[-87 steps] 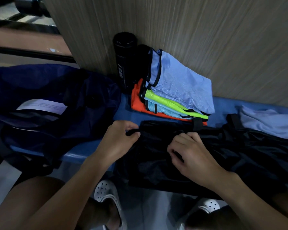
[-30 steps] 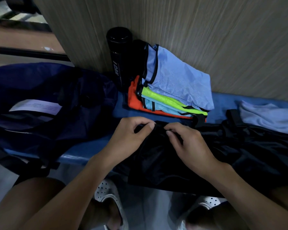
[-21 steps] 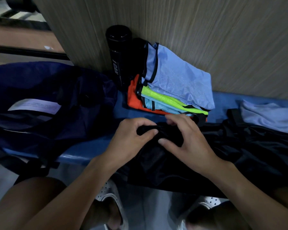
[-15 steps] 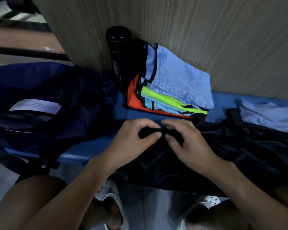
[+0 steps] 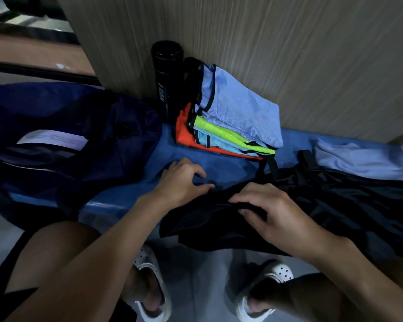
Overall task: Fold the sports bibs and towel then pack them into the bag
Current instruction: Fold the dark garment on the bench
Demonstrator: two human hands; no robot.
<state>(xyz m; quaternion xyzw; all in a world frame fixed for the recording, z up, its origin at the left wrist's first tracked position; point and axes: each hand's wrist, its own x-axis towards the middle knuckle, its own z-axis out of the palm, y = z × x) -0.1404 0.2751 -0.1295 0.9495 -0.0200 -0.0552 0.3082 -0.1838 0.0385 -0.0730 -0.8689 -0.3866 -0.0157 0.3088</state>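
A black sports bib (image 5: 219,226) lies crumpled on the blue bench (image 5: 221,169), hanging over its near edge. My right hand (image 5: 272,212) rests on it with fingers curled round a fold of the black fabric. My left hand (image 5: 184,180) hovers just left of the bib over the bare bench, fingers loosely bent and holding nothing. A stack of folded bibs (image 5: 233,122), light blue on top with neon green and orange below, leans against the wall. The open navy bag (image 5: 63,140) sits at the left. A pale blue cloth (image 5: 363,161) lies at the far right.
A black bottle (image 5: 166,77) stands against the wooden wall (image 5: 289,54) between the bag and the stack. More black fabric (image 5: 358,201) spreads to the right. My knees and white shoes (image 5: 149,275) are below the bench edge.
My left hand has let go of the black bib's edge and moved left onto the bare bench. My right hand keeps the fabric and has drawn it nearer and to the right.
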